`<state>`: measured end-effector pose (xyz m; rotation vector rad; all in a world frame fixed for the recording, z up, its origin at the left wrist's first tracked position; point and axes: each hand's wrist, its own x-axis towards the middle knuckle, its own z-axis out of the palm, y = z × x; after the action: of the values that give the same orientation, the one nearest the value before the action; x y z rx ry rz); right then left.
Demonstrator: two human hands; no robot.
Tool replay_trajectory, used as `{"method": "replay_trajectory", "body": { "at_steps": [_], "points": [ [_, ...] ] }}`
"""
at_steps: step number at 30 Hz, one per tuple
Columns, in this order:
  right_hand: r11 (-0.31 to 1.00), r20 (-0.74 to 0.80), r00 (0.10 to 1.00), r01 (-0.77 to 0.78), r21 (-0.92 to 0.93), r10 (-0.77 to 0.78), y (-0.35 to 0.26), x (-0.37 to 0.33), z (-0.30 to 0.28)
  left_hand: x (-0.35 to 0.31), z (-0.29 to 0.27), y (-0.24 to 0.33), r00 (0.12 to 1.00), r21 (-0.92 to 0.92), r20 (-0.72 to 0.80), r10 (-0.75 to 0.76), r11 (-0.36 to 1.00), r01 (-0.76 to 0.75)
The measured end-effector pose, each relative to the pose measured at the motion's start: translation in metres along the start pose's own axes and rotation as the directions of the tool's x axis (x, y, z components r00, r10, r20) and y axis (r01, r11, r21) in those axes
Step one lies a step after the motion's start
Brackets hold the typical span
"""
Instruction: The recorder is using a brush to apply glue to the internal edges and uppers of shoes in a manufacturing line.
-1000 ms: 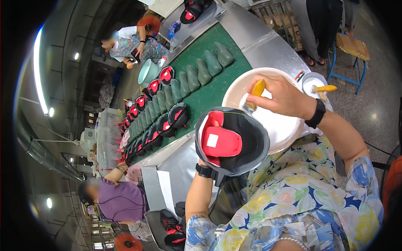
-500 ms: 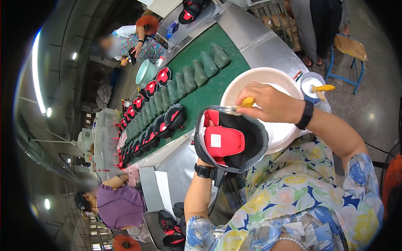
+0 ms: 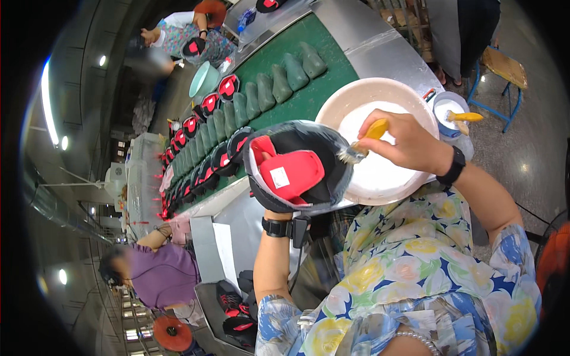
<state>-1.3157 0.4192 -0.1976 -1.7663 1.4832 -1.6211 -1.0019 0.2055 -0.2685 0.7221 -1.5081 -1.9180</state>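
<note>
A black shoe upper point(image 3: 323, 139) with a red tongue point(image 3: 291, 175) and a white label is held up by my left hand point(image 3: 278, 215). Most of that hand is hidden beneath the upper; a fingertip shows by the red lining. My right hand point(image 3: 409, 139) pinches the yellow handle of a brush point(image 3: 375, 129). Its pale bristles touch the upper's right rim, which has a whitish, wet look. Just below the brush is a wide pale basin point(image 3: 332, 107) with white liquid point(image 3: 380, 178) in it.
A small tub point(image 3: 442, 127) with another yellow-handled brush point(image 3: 466, 117) stands right of the basin. Rows of grey-green shoe lasts point(image 3: 280, 83) and black-red uppers point(image 3: 228, 88) line the green tabletop point(image 3: 335, 56). Co-workers are at the left; a stool point(image 3: 504, 68) is at the right.
My left hand has shifted the upper leftward and turned it. The brush has moved from the upper's far rim to its right rim, its handle tipping more upright.
</note>
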Motion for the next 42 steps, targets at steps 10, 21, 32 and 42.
{"method": "replay_trajectory", "body": {
  "at_steps": [10,21,32,42],
  "points": [
    [0.975,-0.098,0.99,0.116,0.191,-0.099,-0.024,-0.027,0.059,0.006,-0.002,-0.002,0.999,-0.006,-0.039,0.032,0.999,-0.032],
    [0.958,-0.327,0.914,-0.17,0.232,0.241,0.019,-0.021,-0.007,0.021,-0.089,-0.014,0.967,0.605,-0.125,0.222,0.79,-0.103],
    [0.778,-0.192,0.769,-0.536,0.326,0.61,0.034,-0.04,-0.028,0.158,-0.123,-0.04,0.928,-0.516,-0.338,-0.159,0.856,-0.042],
    [0.785,-0.126,0.777,-0.598,0.16,0.617,0.049,-0.029,-0.028,0.174,-0.187,-0.075,0.65,0.089,-0.743,-0.16,0.939,0.333]
  ]
}}
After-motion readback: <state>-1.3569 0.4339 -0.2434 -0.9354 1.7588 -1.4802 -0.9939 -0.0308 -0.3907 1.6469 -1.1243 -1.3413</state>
